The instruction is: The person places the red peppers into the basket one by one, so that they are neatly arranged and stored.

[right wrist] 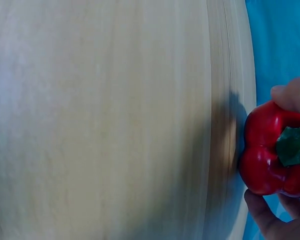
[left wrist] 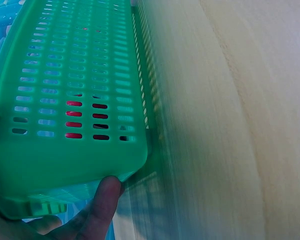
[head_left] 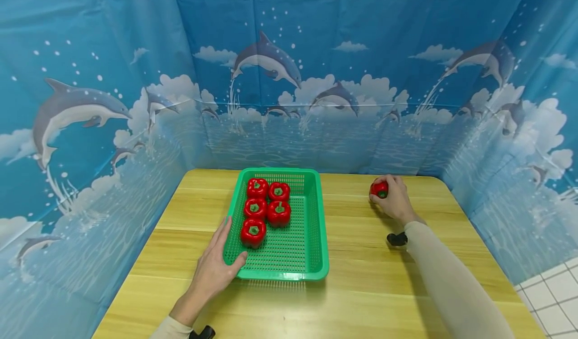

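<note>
A green plastic basket (head_left: 319,218) with slotted walls stands on the table, and several red bell peppers (head_left: 254,232) sit in its left half, stems up. My left hand (head_left: 215,271) holds the basket's near left corner, thumb over the rim and fingers along the outer wall. In the left wrist view a fingertip (left wrist: 108,187) touches the outside of that corner. Far to the right, my right hand (head_left: 395,198) grips a single red bell pepper (right wrist: 265,155) between thumb and fingers, its green stem showing. That pepper is near the table's back edge.
The wooden table (head_left: 352,299) has light, striped grain. A blue curtain (head_left: 361,143) printed with dolphins hangs along its back and sides. White tiles (head_left: 553,291) show at the lower right. Each wrist wears a black device (head_left: 397,239).
</note>
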`<state>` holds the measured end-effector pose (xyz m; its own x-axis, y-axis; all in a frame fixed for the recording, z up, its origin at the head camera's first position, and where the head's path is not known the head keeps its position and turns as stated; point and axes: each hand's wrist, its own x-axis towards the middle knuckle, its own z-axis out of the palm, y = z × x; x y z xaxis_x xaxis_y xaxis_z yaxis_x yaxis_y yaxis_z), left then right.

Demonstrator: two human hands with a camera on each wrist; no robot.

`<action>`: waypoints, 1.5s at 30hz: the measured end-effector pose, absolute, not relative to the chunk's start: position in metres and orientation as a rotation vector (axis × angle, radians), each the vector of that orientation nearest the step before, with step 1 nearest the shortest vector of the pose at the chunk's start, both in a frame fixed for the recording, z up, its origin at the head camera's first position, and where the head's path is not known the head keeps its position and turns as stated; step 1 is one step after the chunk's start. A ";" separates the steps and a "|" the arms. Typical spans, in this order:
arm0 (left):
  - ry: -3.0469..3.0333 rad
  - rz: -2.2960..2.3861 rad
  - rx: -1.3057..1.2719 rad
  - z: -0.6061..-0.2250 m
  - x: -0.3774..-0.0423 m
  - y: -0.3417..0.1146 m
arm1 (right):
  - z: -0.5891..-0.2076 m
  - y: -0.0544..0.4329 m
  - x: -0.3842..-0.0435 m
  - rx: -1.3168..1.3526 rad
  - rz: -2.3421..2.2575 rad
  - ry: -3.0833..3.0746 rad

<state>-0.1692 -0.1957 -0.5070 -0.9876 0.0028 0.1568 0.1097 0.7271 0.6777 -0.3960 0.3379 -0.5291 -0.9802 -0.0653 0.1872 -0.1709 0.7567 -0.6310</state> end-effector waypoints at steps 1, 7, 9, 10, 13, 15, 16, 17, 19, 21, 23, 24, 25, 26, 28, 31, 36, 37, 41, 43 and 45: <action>-2.783 -1.106 -0.093 -0.507 -0.169 -0.196 | -0.529 0.338 -0.395 0.195 1.027 -2.797; -2.775 -1.106 -0.101 -0.508 -0.169 -0.196 | -0.527 0.336 -0.392 0.226 1.057 -2.774; -2.772 -1.105 -0.103 -0.508 -0.169 -0.196 | -0.525 0.335 -0.391 0.235 1.056 -2.765; -2.771 -1.104 -0.104 -0.508 -0.169 -0.196 | -0.525 0.334 -0.390 0.241 1.051 -2.763; -2.769 -1.100 -0.105 -0.508 -0.169 -0.196 | -0.523 0.333 -0.388 0.251 1.038 -2.759; -2.771 -1.100 -0.105 -0.508 -0.169 -0.196 | -0.522 0.332 -0.387 0.258 1.036 -2.758; -2.772 -1.101 -0.105 -0.508 -0.169 -0.196 | -0.521 0.332 -0.386 0.261 1.032 -2.757; -2.772 -1.100 -0.106 -0.508 -0.170 -0.196 | -0.521 0.331 -0.385 0.265 1.033 -2.755; -2.771 -1.099 -0.108 -0.508 -0.170 -0.197 | -0.521 0.331 -0.385 0.269 1.033 -2.750; -2.770 -1.099 -0.109 -0.508 -0.170 -0.197 | -0.521 0.331 -0.384 0.266 1.030 -2.746; -2.771 -1.097 -0.109 -0.508 -0.170 -0.197 | -0.520 0.330 -0.383 0.262 1.029 -2.741; -2.771 -1.098 -0.107 -0.508 -0.170 -0.197 | -0.519 0.329 -0.382 0.261 1.030 -2.738; -2.773 -1.099 -0.105 -0.508 -0.170 -0.197 | -0.518 0.329 -0.381 0.260 1.033 -2.736; -2.775 -1.100 -0.104 -0.508 -0.170 -0.197 | -0.517 0.328 -0.380 0.259 1.034 -2.734; -2.775 -1.103 -0.102 -0.508 -0.170 -0.198 | -0.516 0.327 -0.378 0.265 1.041 -2.730; -2.775 -1.106 -0.103 -0.508 -0.170 -0.198 | -0.517 0.326 -0.376 0.283 1.041 -2.725; -2.774 -1.109 -0.108 -0.509 -0.170 -0.198 | -0.518 0.325 -0.372 0.313 1.019 -2.718; -2.774 -1.109 -0.108 -0.509 -0.170 -0.198 | -0.517 0.324 -0.370 0.317 1.015 -2.719; -2.776 -1.109 -0.105 -0.509 -0.170 -0.197 | -0.516 0.320 -0.366 0.334 0.998 -2.722; -2.778 -1.110 -0.105 -0.509 -0.169 -0.197 | -0.515 0.319 -0.365 0.337 0.998 -2.722; -2.780 -1.111 -0.104 -0.508 -0.169 -0.197 | -0.514 0.318 -0.364 0.341 1.003 -2.718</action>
